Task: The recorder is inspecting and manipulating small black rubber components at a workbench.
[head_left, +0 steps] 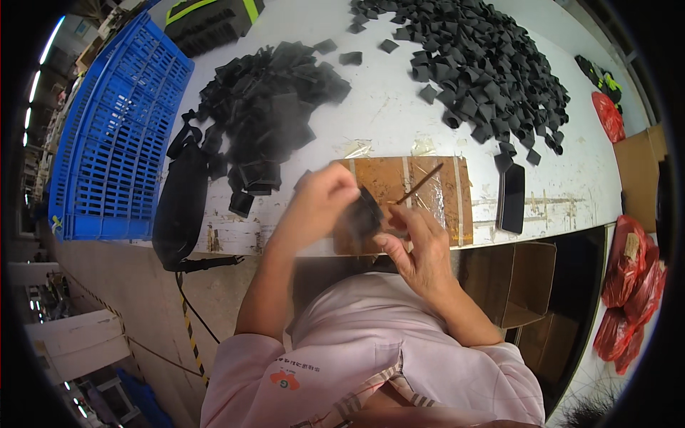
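Observation:
My left hand [321,205] is closed, slightly blurred, with its fingertips at the edge of a small black fabric-like piece [367,212]. Facing it, my right hand [424,251] has curled fingers and a thumb close to the piece's other side. A thin brown stick [422,182] slants up and away from the right fingertips, and seems gripped there; its lower end is hidden. Beneath both hands lies a taped brown cardboard sheet [457,207] at the table's front edge.
Black flat pieces [278,93] are heaped at the left, and black looped pieces [485,71] at the far right. A blue crate [118,135] and a black bag [180,207] stand left. A dark phone [511,198] lies right; red plastic bags [628,285] are beyond the table.

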